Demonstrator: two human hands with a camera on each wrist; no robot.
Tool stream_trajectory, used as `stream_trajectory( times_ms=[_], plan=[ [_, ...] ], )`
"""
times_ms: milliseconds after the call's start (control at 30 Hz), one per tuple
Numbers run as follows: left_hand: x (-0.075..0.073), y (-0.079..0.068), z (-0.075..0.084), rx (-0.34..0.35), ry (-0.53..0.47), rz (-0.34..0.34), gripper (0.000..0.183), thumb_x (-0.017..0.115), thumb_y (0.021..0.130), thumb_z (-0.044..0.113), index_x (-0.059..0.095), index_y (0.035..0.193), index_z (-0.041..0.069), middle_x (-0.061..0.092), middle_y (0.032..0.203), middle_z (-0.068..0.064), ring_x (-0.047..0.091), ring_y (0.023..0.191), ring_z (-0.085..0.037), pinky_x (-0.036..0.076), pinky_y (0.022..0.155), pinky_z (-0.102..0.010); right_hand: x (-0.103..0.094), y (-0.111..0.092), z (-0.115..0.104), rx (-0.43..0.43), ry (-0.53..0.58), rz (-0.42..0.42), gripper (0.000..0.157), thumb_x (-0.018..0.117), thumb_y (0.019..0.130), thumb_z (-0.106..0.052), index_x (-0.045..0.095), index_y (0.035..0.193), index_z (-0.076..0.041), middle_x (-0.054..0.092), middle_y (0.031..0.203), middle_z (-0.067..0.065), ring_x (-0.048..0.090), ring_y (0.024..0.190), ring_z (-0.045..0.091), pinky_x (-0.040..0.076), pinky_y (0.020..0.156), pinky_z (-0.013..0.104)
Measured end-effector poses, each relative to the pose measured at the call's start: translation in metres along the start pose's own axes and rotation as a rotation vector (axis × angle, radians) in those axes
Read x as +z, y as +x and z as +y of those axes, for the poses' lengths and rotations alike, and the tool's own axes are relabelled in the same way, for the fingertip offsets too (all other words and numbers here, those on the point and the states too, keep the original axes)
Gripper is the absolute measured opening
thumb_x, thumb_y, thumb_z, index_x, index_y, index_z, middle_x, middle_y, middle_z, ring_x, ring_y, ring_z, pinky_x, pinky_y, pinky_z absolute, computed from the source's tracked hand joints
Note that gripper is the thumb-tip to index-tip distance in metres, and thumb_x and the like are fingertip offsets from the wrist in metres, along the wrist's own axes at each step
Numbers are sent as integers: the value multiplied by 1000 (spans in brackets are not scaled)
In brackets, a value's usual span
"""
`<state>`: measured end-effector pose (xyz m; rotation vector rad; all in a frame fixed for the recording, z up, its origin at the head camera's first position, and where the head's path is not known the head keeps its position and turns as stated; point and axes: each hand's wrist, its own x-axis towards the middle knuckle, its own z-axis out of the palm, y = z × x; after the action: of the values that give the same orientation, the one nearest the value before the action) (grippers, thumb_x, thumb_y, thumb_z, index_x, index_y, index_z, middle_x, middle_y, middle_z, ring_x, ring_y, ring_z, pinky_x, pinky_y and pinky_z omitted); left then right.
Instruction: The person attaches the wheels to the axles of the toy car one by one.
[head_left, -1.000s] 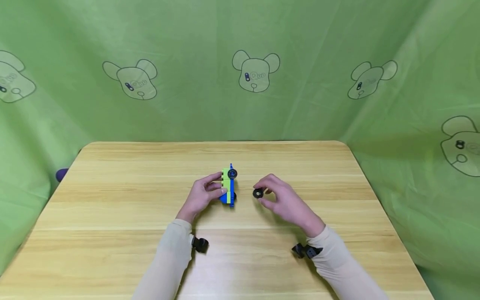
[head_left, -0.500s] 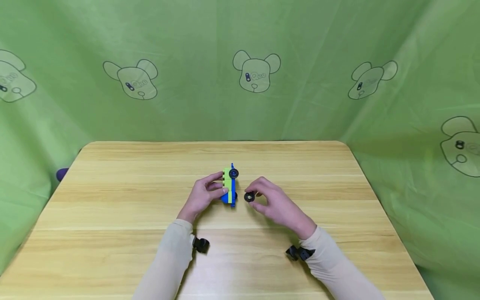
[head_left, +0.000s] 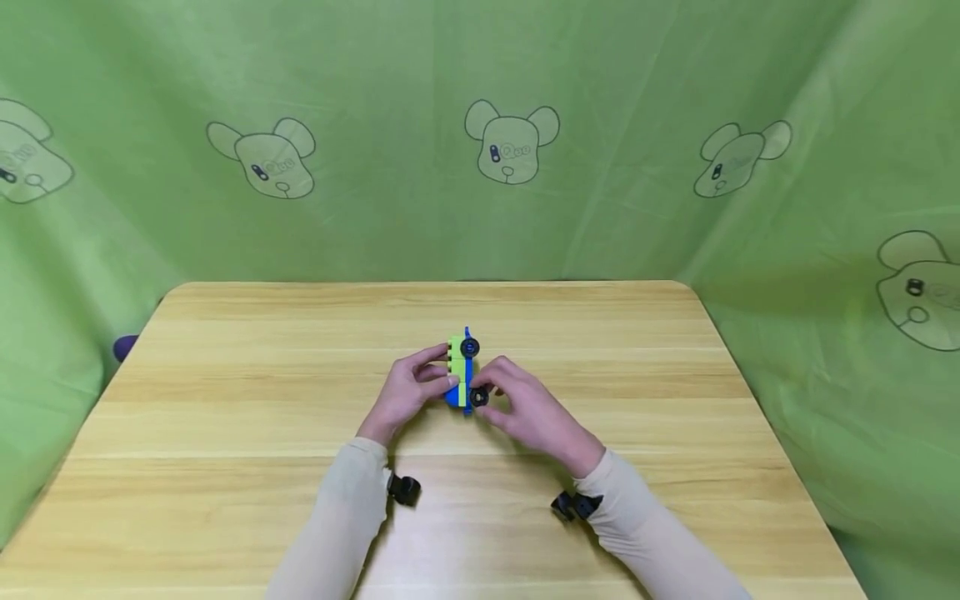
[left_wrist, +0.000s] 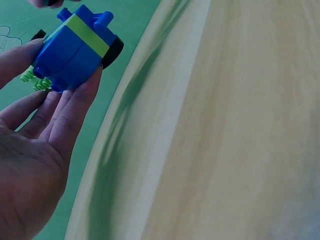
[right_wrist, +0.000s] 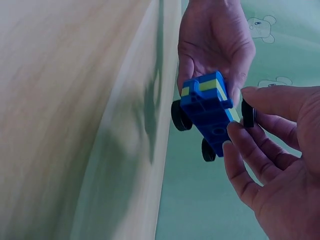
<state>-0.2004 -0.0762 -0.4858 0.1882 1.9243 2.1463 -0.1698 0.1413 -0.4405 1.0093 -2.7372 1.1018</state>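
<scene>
A toy car (head_left: 456, 367) of blue and lime-green building blocks is held above the table, on its side in the head view. My left hand (head_left: 405, 393) grips its body between thumb and fingers. Black wheels sit on the car, among them a far wheel (head_left: 470, 347) and another wheel (right_wrist: 181, 115). In my right hand (head_left: 531, 410), a loose black wheel (right_wrist: 248, 114) is pinched between thumb and fingers, right beside the car's near end. Whether it touches the car I cannot tell. The right wrist view shows the car's blue underside facing the right fingers.
The light wooden table (head_left: 262, 358) extends around both hands. Behind and beside it hangs a green curtain (head_left: 390, 217) printed with bear heads. A small purple object (head_left: 124, 347) shows past the table's left edge.
My right hand has moved left with the wheel, from a clear gap to the car's side. My left hand and the car have shifted only slightly to the right.
</scene>
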Motion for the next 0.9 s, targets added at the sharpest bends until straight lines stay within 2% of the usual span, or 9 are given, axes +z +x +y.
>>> stream_trajectory(
  times_ms=[233, 400, 700, 867, 900],
  plan=[
    [1, 1, -1, 9, 33, -25, 61, 74, 87, 7, 48, 143, 3, 61, 125, -17, 65, 104, -28, 56, 85, -35, 4, 2, 0, 16, -30, 2, 34, 79, 83, -9, 64, 114, -9, 56, 111, -4, 58, 100, 14, 53, 89, 33],
    [0, -1, 0, -9, 18, -30, 60, 73, 88, 6, 47, 143, 4, 59, 129, -17, 64, 106, -28, 56, 87, -36, 6, 2, 0, -6, -42, -3, 33, 78, 84, -11, 64, 114, -10, 54, 111, -4, 58, 99, 14, 53, 88, 31],
    [-1, -2, 3, -34, -27, -80, 60, 66, 92, 2, 41, 146, -1, 53, 132, -23, 66, 100, -22, 55, 88, -43, 10, 4, 1, -3, 0, 17, 35, 78, 84, -7, 62, 115, -6, 54, 109, 0, 60, 95, 19, 57, 80, 36],
    [0, -4, 1, -11, -30, -61, 59, 68, 91, 3, 44, 145, 0, 57, 127, -21, 66, 98, -24, 57, 85, -39, 11, 3, 0, 26, 25, 45, 33, 78, 84, -7, 64, 114, -6, 54, 109, 1, 61, 96, 20, 57, 81, 37],
    [-1, -3, -3, -5, -23, -50, 59, 69, 91, 4, 44, 144, 0, 57, 126, -20, 66, 99, -24, 57, 84, -38, 12, 2, -1, 40, 31, 47, 34, 79, 84, -8, 65, 114, -7, 55, 109, 1, 61, 96, 20, 57, 82, 37]
  ],
)
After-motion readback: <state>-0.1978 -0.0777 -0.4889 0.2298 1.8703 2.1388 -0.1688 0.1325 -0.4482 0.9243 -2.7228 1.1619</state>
